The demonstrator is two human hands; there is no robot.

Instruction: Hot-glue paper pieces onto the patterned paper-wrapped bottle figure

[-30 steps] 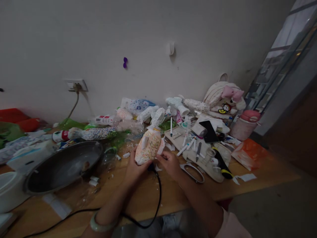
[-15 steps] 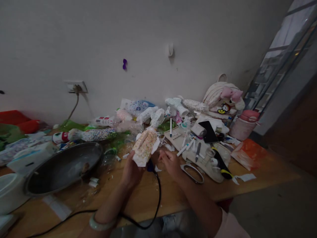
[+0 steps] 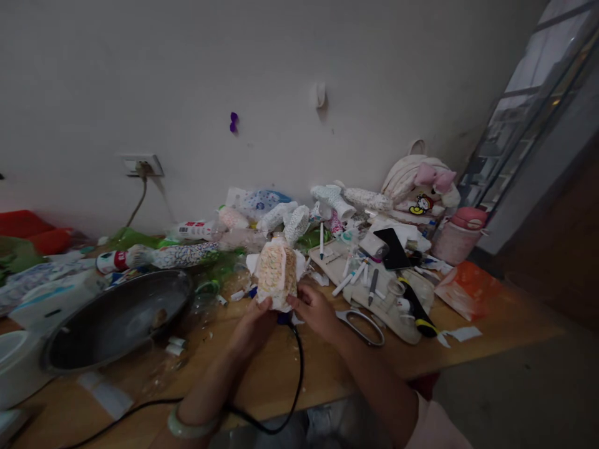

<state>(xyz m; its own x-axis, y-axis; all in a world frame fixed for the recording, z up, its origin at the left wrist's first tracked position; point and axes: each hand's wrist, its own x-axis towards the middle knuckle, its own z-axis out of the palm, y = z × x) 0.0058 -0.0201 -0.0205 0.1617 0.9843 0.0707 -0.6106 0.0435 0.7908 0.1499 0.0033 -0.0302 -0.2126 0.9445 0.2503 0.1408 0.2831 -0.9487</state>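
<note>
Over the middle of the table I hold a cream, speckled bottle-shaped piece (image 3: 276, 271) with white paper-like flaps at its sides. My left hand (image 3: 253, 324) grips its lower left edge, thumb in front. On the lower right edge, my right hand (image 3: 316, 312) pinches it between thumb and fingers. Its back is hidden. Below it, a blue item (image 3: 283, 318) with a black cord shows only in part. A white-patterned bottle-like piece (image 3: 297, 223) lies just behind. To the right of my right hand are scissors (image 3: 362, 327), with a grey-rimmed handle loop in view.
A dark oval basin (image 3: 116, 362) stands on the left, and a black cord (image 3: 301, 374) loops along the front edge. Right of centre, a pale board (image 3: 322, 254) carries pens and a black phone-like slab (image 3: 392, 248). A backpack (image 3: 397, 174) and pink bottle (image 3: 456, 240) stand far right.
My right hand has moved in and taken hold of the speckled piece. The piece has turned from leaning right to nearly upright, and its flaps now show on both sides.
</note>
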